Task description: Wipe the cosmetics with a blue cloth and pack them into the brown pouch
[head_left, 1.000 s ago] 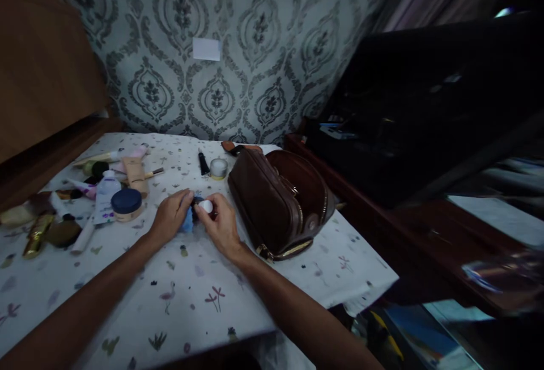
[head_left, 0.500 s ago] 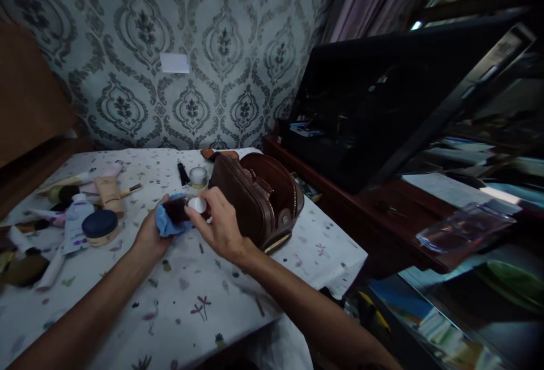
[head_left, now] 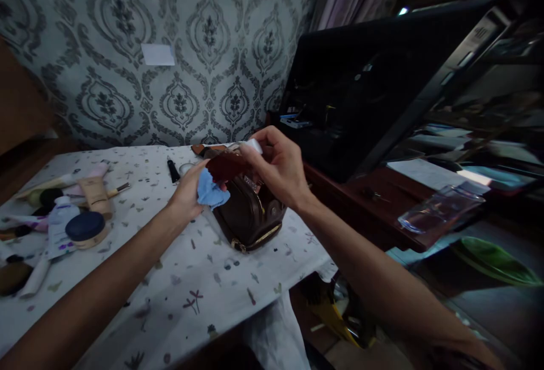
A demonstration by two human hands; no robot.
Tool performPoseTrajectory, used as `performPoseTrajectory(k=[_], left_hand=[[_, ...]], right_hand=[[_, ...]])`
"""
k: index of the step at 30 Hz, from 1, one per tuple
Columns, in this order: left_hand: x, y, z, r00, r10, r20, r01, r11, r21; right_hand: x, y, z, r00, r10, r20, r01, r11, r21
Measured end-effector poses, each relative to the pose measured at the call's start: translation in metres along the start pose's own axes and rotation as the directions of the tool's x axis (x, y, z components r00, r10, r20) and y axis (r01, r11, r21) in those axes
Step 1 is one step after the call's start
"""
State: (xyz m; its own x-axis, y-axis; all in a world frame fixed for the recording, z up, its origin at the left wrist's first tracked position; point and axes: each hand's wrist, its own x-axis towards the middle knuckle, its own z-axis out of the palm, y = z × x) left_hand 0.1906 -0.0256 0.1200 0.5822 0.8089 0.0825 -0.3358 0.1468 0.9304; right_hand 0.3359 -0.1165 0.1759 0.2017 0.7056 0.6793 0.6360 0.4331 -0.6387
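A dark red-brown bottle (head_left: 225, 166) with a white cap (head_left: 255, 145) is held tilted above a brown cosmetic bag (head_left: 238, 217). My left hand (head_left: 187, 191) is closed around the bottle's lower end, with a crumpled blue cloth (head_left: 211, 191) in the same grip. At the other end, my right hand (head_left: 278, 160) pinches the cap between thumb and fingers. The bag stands unzipped on the table behind and below both hands, partly hidden by them. Its gold zipper shows at the front.
On the left of the patterned tablecloth (head_left: 170, 279) lie a navy-lidded jar (head_left: 86, 229), a beige tube (head_left: 94, 194) and several brushes and tubes. A small black tube (head_left: 173, 170) lies near the bag. To the right, a large black screen (head_left: 361, 86) stands on a dark red desk (head_left: 369, 200).
Both hands have lifted the bottle and cloth up and to the right, from beside the bag to above it. The camera view has shifted slightly right.
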Motion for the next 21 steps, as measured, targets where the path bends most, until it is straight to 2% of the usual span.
performPoseTrajectory(k=[2, 4, 5, 8, 9, 11, 15, 18, 21], left_hand=[[0.003, 0.0, 0.009, 0.999, 0.0, 0.054, -0.005, 0.995, 0.1], [0.004, 0.001, 0.013, 0.992, 0.059, 0.111, -0.089, 0.953, 0.29], [0.004, 0.003, 0.013, 0.982, 0.113, 0.148, -0.164, 0.899, 0.405], [-0.003, 0.006, 0.011, 0.929, 0.222, 0.297, -0.367, 0.654, 0.662], [-0.006, 0.006, 0.01, 0.916, 0.229, 0.331, -0.401, 0.587, 0.704], [-0.014, 0.004, 0.007, 0.905, 0.244, 0.349, -0.426, 0.52, 0.741], [-0.028, -0.006, 0.002, 0.91, 0.291, 0.296, -0.411, 0.534, 0.739], [-0.033, -0.01, 0.0, 0.911, 0.297, 0.285, -0.408, 0.56, 0.721], [-0.035, -0.011, -0.001, 0.916, 0.296, 0.27, -0.397, 0.579, 0.712]], right_hand=[[0.002, 0.003, -0.015, 1.0, 0.0, -0.026, -0.001, 1.0, -0.021], [0.002, 0.006, -0.03, 0.998, -0.019, -0.053, 0.014, 0.994, -0.108], [0.002, 0.007, -0.036, 0.998, -0.033, -0.061, 0.022, 0.986, -0.165], [-0.001, 0.013, -0.052, 0.998, -0.063, -0.024, 0.051, 0.943, -0.33], [-0.002, 0.014, -0.055, 0.998, -0.066, 0.007, 0.064, 0.922, -0.382], [-0.003, 0.017, -0.06, 0.994, -0.046, 0.099, 0.089, 0.863, -0.497], [-0.005, 0.019, -0.06, 0.954, 0.118, 0.277, 0.135, 0.653, -0.745], [-0.007, 0.02, -0.056, 0.908, 0.263, 0.327, 0.17, 0.482, -0.86], [-0.007, 0.021, -0.051, 0.851, 0.374, 0.367, 0.218, 0.385, -0.897]])
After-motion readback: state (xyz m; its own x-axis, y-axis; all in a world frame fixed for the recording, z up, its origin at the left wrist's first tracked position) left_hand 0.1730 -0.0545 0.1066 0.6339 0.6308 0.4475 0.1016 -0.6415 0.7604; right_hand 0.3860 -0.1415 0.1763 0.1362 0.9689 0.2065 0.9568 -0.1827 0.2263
